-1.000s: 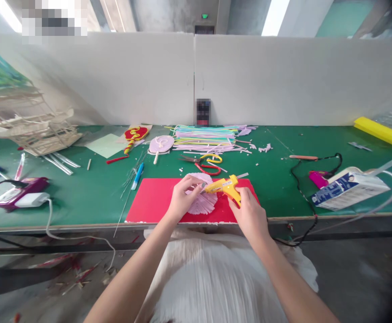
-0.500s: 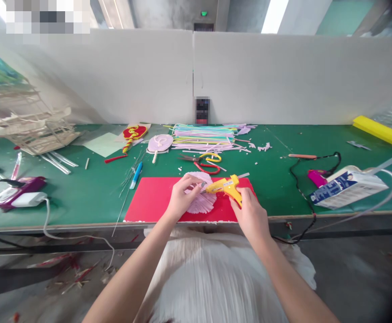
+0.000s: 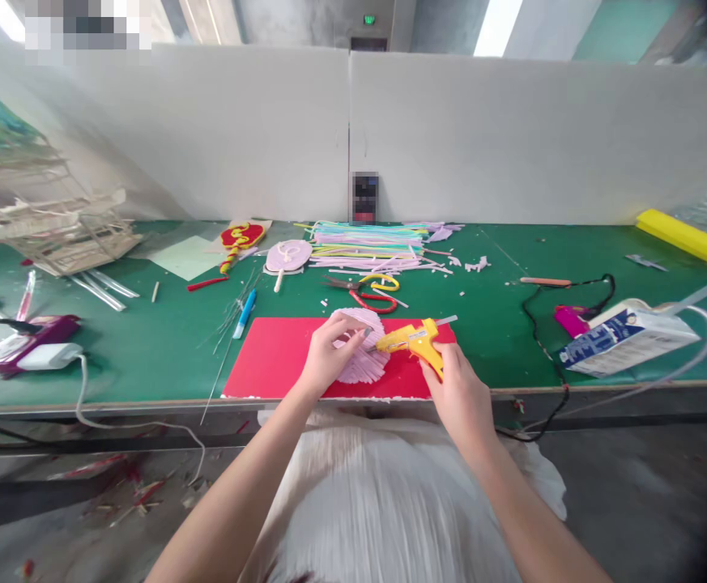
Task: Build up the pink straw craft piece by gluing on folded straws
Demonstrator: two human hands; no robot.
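A round lilac piece made of ridged strips (image 3: pixel 362 366) lies on a red board (image 3: pixel 277 356) at the table's front edge. Over its left part is my left hand (image 3: pixel 336 348), thumb and fingers drawn together in a pinch; whatever is between the fingertips is hidden. My right hand (image 3: pixel 457 380) is wrapped round the handle of a yellow glue gun (image 3: pixel 414 336). The gun's nozzle points left and sits at the right side of the lilac piece, close to my left fingertips. A clear glue stick (image 3: pixel 448 320) sticks out of its back.
Behind the board lie scissors (image 3: pixel 368 293), bundled pastel strips (image 3: pixel 368 247), a lilac lollipop shape (image 3: pixel 288 257) and a red-yellow ornament (image 3: pixel 240 239). A blue pen (image 3: pixel 244 314) is left. A carton (image 3: pixel 629 336) and black cable (image 3: pixel 538 340) are right; a purple power strip (image 3: pixel 28 344) is far left.
My right hand has drawn the glue gun slightly to the right, its nozzle now a little farther from my left fingertips. My left hand stays nearly in place.
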